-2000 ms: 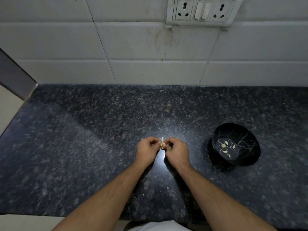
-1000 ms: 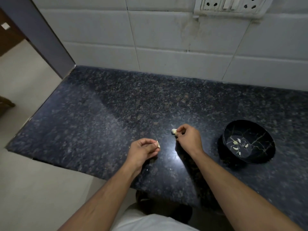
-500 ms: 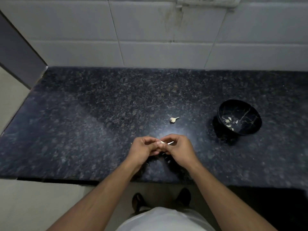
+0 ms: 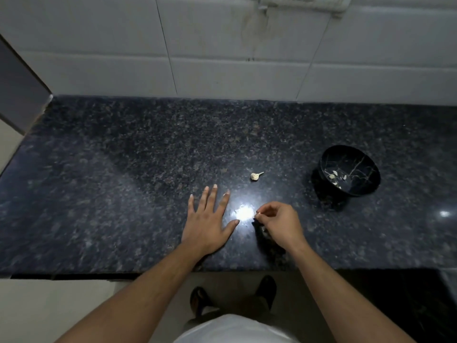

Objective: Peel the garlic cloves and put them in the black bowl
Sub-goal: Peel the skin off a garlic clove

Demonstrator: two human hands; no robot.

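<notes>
My left hand (image 4: pixel 207 219) lies flat on the dark granite counter (image 4: pixel 123 181) with its fingers spread and holds nothing. To its right, my right hand (image 4: pixel 279 224) has curled fingers and pinches a small pale garlic piece (image 4: pixel 257 213) at its fingertips. A garlic piece with a thin stalk (image 4: pixel 256 176) lies on the counter beyond both hands. The black bowl (image 4: pixel 356 188) stands at the right, with several peeled cloves (image 4: pixel 335 178) on its bottom.
A white tiled wall (image 4: pixel 222 58) backs the counter, with a socket plate (image 4: pixel 301 3) at the top. The counter's front edge runs just under my forearms, and its left end meets a grey door frame (image 4: pixel 17 95). A bright light glare (image 4: pixel 244 212) sits between my hands.
My hands have come apart. The left hand let go and spread flat on the counter; the right hand keeps the small piece and moved slightly right.
</notes>
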